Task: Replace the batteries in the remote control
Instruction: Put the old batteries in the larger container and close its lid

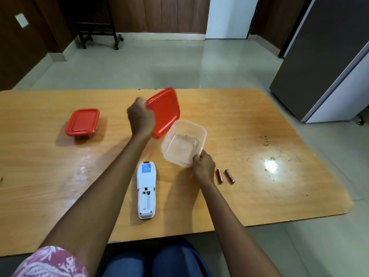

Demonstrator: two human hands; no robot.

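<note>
A white remote control [146, 189] lies face down near the table's front edge, its battery compartment uncovered and empty. Two orange batteries [225, 175] lie side by side on the table, just right of my right hand. My right hand [203, 164] grips the near corner of a clear plastic container [183, 142], which looks empty. My left hand [140, 116] holds a red lid [164, 111] by its left edge, tilted up above the container's far left side.
A second container with a red lid [82, 122] on it stands at the left of the wooden table [259, 126]. Crumbs are scattered on the right part of the table. A grey fridge [329, 56] stands at the right, beyond the table.
</note>
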